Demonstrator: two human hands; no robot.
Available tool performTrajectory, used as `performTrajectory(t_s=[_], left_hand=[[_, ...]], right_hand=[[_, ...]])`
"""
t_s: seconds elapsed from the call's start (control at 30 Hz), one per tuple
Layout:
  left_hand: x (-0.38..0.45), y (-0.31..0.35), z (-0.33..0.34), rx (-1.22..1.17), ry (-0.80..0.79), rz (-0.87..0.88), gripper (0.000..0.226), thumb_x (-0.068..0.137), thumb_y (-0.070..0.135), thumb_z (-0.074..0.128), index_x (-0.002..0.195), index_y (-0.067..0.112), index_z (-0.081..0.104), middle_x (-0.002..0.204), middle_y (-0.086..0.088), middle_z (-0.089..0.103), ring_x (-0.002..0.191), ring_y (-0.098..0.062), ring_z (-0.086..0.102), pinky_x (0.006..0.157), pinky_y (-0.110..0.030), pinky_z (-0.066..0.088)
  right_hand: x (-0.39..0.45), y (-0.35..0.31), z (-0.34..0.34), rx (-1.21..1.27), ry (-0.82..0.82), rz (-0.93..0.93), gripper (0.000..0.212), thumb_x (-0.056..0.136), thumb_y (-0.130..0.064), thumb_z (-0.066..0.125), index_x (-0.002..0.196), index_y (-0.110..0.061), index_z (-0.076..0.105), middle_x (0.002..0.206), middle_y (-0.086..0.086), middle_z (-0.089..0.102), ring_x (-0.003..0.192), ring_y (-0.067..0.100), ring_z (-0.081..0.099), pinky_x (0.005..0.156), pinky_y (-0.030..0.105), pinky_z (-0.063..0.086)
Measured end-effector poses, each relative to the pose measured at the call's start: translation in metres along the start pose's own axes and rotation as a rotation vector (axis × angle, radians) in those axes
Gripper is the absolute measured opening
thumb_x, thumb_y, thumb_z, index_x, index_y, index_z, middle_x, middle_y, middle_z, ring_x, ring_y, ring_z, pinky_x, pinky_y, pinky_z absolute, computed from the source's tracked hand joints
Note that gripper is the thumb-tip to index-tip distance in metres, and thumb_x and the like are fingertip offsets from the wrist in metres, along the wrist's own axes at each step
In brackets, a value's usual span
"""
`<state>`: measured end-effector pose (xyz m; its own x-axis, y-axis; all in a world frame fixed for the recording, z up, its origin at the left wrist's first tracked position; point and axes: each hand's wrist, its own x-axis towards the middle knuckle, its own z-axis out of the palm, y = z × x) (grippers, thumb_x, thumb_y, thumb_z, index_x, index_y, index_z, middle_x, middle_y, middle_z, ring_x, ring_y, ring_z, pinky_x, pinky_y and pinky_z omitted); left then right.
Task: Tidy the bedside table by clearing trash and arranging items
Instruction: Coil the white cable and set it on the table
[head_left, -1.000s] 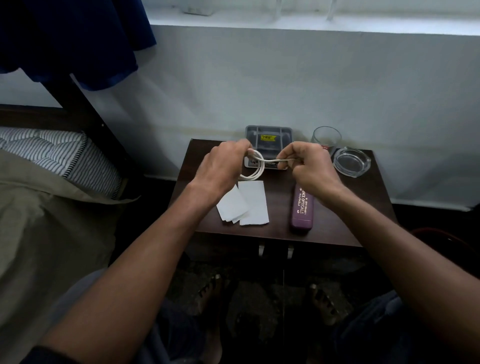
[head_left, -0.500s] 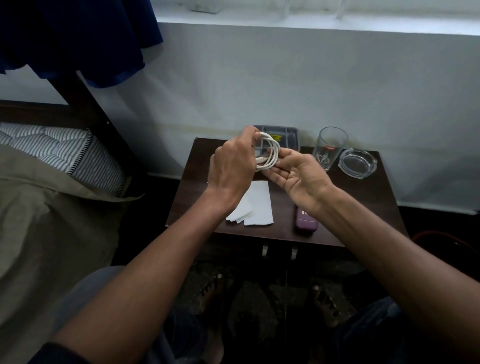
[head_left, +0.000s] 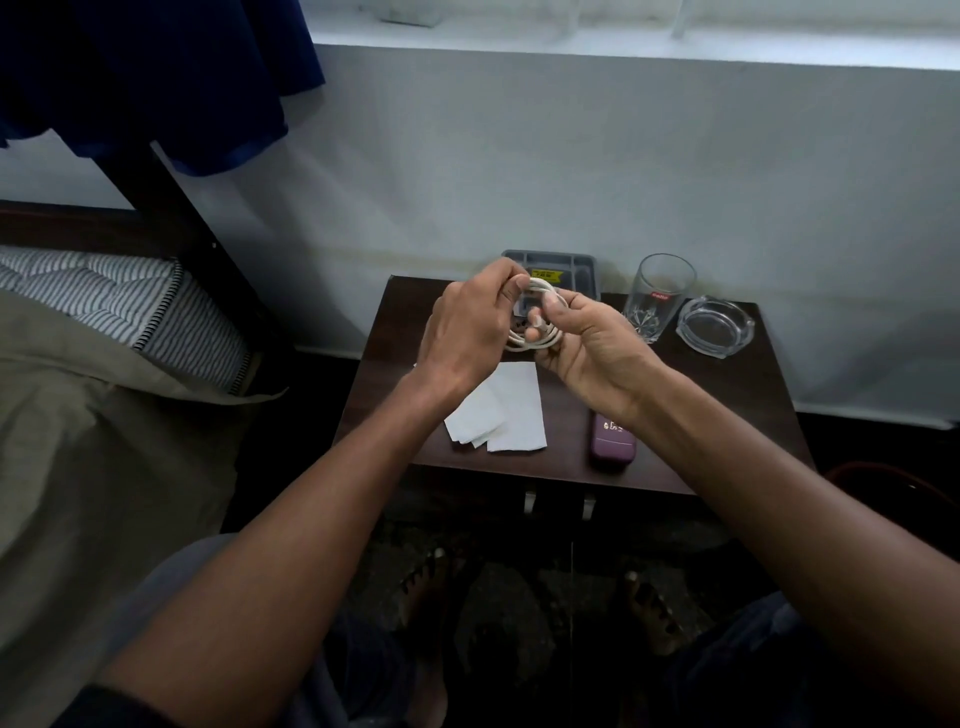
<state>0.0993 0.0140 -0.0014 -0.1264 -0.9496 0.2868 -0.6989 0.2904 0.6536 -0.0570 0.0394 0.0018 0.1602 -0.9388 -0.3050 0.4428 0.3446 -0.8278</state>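
My left hand (head_left: 467, 332) and right hand (head_left: 592, 353) meet above the bedside table (head_left: 727, 415), both closed around a coiled white cable (head_left: 540, 317): my left fingertips (head_left: 511, 283) pinch the top of the loop, and my right thumb and fingers curl around its lower right side, so the coil hangs between my two sets of fingers, clear of the wood. Just beyond my fingers, against the wall, sits a grey compartment tray (head_left: 582, 265) with a yellow label (head_left: 543, 274) inside; the print on it is too small to read, and my hands hide most of the compartments, so I cannot tell what else they hold. To the right of my right fingers stands an upright drinking glass (head_left: 657, 296) with a small red logo near its middle, lettering illegible, and a cut pattern at its base; it looks empty. Further right, apart from the glass, lies a clear glass ashtray (head_left: 716, 326), also looking empty. Below my left fingers, on the table, are two overlapping white papers (head_left: 511, 410). Under my right wrist lies a purple case (head_left: 613, 439) with pale lettering, mostly covered and unreadable.
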Motion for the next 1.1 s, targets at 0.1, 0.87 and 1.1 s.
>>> performTrajectory(t_s=[0.1, 0.87, 1.1], left_hand=[[0.001, -0.006, 0.005, 0.040, -0.043, -0.076, 0.030, 0.110, 0.048, 0.046, 0.110, 0.024, 0.063, 0.084, 0.000, 0.074, 0.081, -0.030, 0.069, 0.070, -0.047, 0.057], [0.016, -0.046, -0.004, -0.199, -0.028, -0.400, 0.019, 0.109, 0.035, 0.054, 0.108, 0.023, 0.069, 0.077, 0.005, 0.074, 0.078, -0.024, 0.077, 0.081, -0.048, 0.064], [0.009, -0.051, -0.009, 0.039, 0.142, -0.319, 0.021, 0.108, 0.035, 0.053, 0.102, 0.022, 0.068, 0.080, -0.003, 0.076, 0.060, -0.024, 0.075, 0.059, -0.043, 0.066]], right_hand=[[0.001, 0.005, -0.003, -0.371, 0.150, -0.114, 0.024, 0.097, 0.000, 0.069, 0.120, -0.009, 0.067, 0.099, 0.006, 0.072, 0.091, 0.020, 0.071, 0.083, 0.032, 0.056], [0.058, 0.025, 0.025, -0.327, 0.489, -0.099, 0.014, 0.088, 0.011, 0.076, 0.088, -0.003, 0.078, 0.092, 0.017, 0.081, 0.090, 0.029, 0.082, 0.078, 0.035, 0.068], [0.056, 0.017, 0.025, -0.002, 0.254, 0.146, 0.022, 0.096, 0.013, 0.064, 0.109, 0.000, 0.074, 0.098, 0.012, 0.080, 0.083, 0.020, 0.080, 0.077, 0.031, 0.066]])
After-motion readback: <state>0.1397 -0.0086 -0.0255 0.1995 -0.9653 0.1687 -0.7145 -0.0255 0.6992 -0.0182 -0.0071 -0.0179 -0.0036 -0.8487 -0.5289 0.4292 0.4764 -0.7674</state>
